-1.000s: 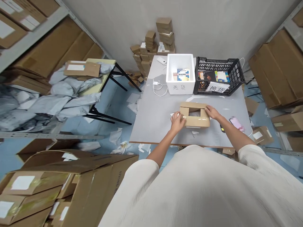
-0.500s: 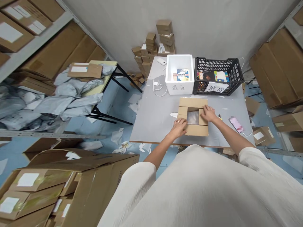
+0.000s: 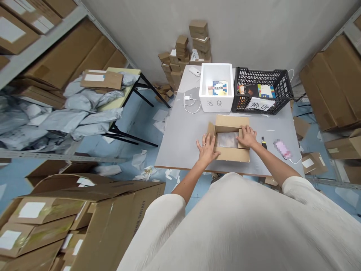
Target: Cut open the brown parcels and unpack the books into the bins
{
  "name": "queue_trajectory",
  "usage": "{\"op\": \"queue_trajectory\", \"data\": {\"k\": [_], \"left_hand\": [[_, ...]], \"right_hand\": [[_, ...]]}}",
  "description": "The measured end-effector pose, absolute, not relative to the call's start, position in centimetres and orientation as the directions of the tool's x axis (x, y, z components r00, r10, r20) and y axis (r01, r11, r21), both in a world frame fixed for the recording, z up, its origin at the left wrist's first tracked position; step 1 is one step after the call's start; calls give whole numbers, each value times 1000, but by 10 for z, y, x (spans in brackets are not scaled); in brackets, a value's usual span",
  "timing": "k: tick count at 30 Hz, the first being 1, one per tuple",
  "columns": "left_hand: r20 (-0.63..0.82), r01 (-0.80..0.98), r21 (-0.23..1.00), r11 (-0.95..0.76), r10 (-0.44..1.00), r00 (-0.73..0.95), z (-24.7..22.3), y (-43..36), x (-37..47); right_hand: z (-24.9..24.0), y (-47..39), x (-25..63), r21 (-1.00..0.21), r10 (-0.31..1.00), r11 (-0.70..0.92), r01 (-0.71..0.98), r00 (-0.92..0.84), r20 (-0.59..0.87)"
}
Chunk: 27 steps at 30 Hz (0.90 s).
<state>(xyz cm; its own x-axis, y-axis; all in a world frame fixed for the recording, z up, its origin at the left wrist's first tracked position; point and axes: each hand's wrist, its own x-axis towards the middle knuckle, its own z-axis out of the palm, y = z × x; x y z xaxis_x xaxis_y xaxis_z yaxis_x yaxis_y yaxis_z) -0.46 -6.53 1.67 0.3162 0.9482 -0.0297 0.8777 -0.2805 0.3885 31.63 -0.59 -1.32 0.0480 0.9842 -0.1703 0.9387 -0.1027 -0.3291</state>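
Note:
An opened cardboard box (image 3: 232, 154) sits near the front of the grey table, its flaps folded out at the far and near sides. Inside lies something flat in clear wrapping (image 3: 228, 139); its kind I cannot make out. My left hand (image 3: 207, 149) is at the box's left side, fingers spread against the raised left flap, gripping nothing. At the other end, my right hand (image 3: 247, 137) has its fingers bent over the right flap, which tilts inward. A black and yellow box cutter (image 3: 264, 143) lies just right of that hand.
Behind the box stand a white foam bin (image 3: 215, 106) and a black crate (image 3: 261, 110), both holding books. A phone (image 3: 282, 149) with a cable lies at the right. Left of the grey table (image 3: 175, 146) are grey parcels (image 3: 93, 119) and a large carton (image 3: 121, 218) of boxes.
My left hand has moved left and spread its fingers. The left flap, lying inward before, now stands raised, showing more of the wrapped item. My right hand stays on the right flap.

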Motion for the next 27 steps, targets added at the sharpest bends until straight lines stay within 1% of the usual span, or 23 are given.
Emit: {"op": "queue_trajectory", "data": {"k": [2,7,11,14,22,25,27], "left_hand": [[-58,882,405,-240,956,286,9,-59,-9],[-205,832,513,-212,911,358,-17,-36,-13],[-218,802,560,-210,896,387,-30,-28,-14],[-215,797,559,-228,889,405,-31,-27,-16],[-252,807,523,-272,856,452,-23,-18,-16],[-298,829,485,-278,839,456,-15,-18,-16],[-344,846,456,-278,821,455,-7,-17,-17]], "right_hand": [[-16,-6,315,-343,987,-101,934,51,-153],[-18,-8,316,-346,987,-108,932,58,-153],[-12,-10,322,-336,982,-107,936,46,-185],[-9,-11,322,-343,980,-119,932,55,-193],[-4,-17,311,-311,964,-186,932,112,-239],[3,-23,321,-278,960,-187,942,116,-253],[9,-29,327,-269,968,-169,948,110,-224]]}}
